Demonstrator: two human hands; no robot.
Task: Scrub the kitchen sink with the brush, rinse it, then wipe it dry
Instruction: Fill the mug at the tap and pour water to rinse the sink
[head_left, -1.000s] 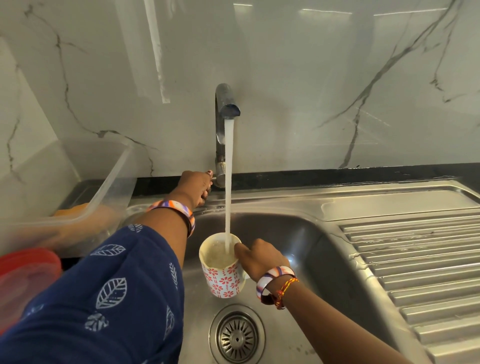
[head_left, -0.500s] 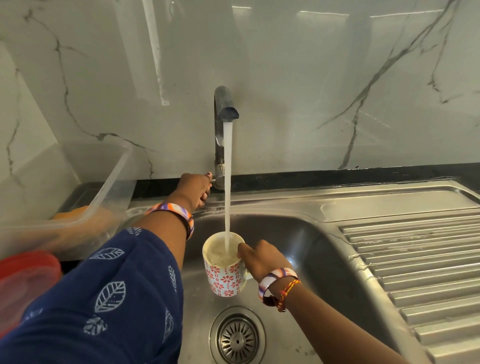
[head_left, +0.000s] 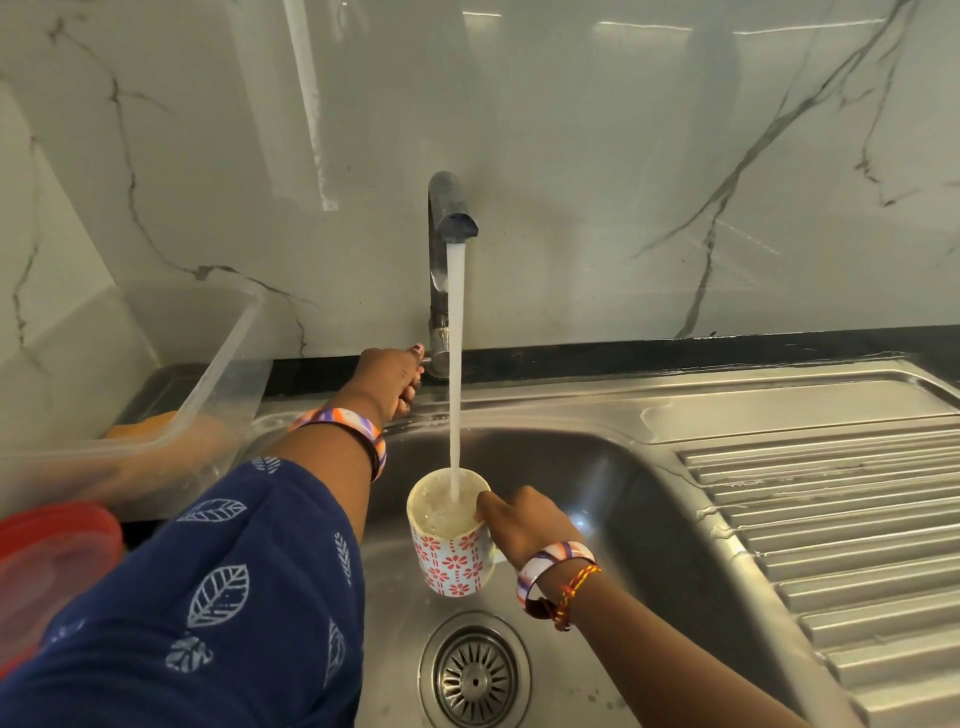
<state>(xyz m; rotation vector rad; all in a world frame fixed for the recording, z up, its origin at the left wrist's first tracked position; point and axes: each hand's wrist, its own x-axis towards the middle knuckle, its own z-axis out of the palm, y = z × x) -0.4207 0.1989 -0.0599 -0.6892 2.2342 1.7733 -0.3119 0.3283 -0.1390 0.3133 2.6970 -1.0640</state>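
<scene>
Below the marble wall, set into the worktop: steel sink (head_left: 597, 467), basin wet, ribbed draining board along its right side. Clear plastic tub (head_left: 171, 415) at the left edge. Tap (head_left: 447, 228) at the back rim, running as before. Patterned cup (head_left: 452, 551) held over the basin under the stream, now nearly brimful where it was lower a second ago. Left hand (head_left: 392, 379) curled on the tap lever; right hand (head_left: 519, 519) gripping the cup. Drain (head_left: 475, 675) at the front edge. Brush not visible. Judgement: rinse water almost ready; shutting off the tap is likely next.
</scene>
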